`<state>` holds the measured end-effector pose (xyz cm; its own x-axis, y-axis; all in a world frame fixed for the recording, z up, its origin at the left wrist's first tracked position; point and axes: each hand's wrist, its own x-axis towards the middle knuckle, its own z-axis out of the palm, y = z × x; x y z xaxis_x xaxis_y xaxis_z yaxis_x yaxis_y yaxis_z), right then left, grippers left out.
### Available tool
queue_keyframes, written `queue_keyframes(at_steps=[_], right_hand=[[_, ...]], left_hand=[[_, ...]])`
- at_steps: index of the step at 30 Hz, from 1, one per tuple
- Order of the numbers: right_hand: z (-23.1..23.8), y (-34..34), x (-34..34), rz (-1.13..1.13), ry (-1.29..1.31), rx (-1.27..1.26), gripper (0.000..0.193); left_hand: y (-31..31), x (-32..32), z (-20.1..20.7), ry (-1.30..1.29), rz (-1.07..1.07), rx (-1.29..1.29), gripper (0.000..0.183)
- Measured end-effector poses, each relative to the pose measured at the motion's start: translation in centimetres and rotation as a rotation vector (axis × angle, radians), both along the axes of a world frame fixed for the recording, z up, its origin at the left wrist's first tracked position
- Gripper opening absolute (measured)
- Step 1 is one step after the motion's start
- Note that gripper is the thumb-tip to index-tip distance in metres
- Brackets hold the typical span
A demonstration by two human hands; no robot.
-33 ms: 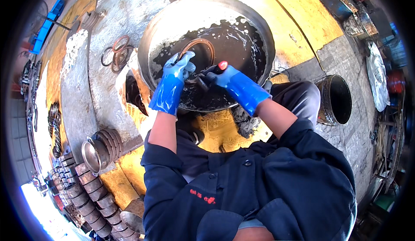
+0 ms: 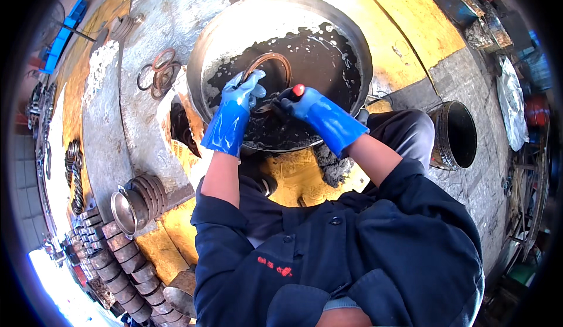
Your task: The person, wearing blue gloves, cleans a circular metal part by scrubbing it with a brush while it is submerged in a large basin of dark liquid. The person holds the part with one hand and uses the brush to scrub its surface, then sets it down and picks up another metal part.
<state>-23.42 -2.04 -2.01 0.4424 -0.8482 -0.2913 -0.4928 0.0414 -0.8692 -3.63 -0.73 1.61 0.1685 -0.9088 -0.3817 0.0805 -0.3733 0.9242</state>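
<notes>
My left hand [image 2: 240,92], in a blue rubber glove, grips a brown metal ring [image 2: 286,64] by its near left side. The ring stands tilted over a large round basin [image 2: 366,63] of dark liquid with pale froth on its surface. My right hand [image 2: 305,105], gloved the same way, is closed round a brush [image 2: 298,89] whose handle end is red. The brush's dark head points left toward the ring's near side, partly blurred, and I cannot tell whether it touches.
Several loose rings [image 2: 161,75] lie on the metal floor left of the basin. A dark bucket [image 2: 457,133] stands at the right. Stacked cylindrical parts [image 2: 126,262] and a ribbed metal part [image 2: 132,210] fill the lower left. A clear plastic bag [image 2: 512,101] lies far right.
My right hand has shifted slightly left with the brush, and the brush head has moved up and left toward the ring. The left hand and ring look nearly still.
</notes>
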Motion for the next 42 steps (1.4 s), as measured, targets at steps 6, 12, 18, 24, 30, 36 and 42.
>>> queue_keyframes(at_steps=[6,12,18,24,30,36,42], right_hand=[[-0.9,0.8,-1.2,-0.194,0.310,-0.616,0.027],[-2.1,-1.6,-3.7,-0.249,0.119,-0.006,0.031],[4.4,3.2,0.5,-0.348,-0.718,0.473,0.029],[2.1,1.6,-1.4,-0.018,-0.045,-0.182,0.025],[1.4,-1.8,-2.4,0.046,0.113,-0.800,0.027],[-1.8,-3.2,-4.5,-0.376,0.010,-0.036,0.022],[-1.7,-6.0,-5.5,-0.399,-0.454,-0.030,0.021]], left_hand=[[-0.6,0.3,0.2,-0.053,0.090,0.062,0.025],[-1.9,2.3,-1.8,0.140,0.159,0.025,0.020],[-0.7,3.1,-1.1,0.203,0.199,0.004,0.022],[-0.8,2.4,0.4,0.287,0.110,-0.029,0.029],[0.5,2.7,0.7,0.303,0.010,0.087,0.032],[0.3,2.7,-0.2,0.296,0.039,0.097,0.035],[-0.7,0.7,0.2,0.352,-0.021,0.092,0.041]])
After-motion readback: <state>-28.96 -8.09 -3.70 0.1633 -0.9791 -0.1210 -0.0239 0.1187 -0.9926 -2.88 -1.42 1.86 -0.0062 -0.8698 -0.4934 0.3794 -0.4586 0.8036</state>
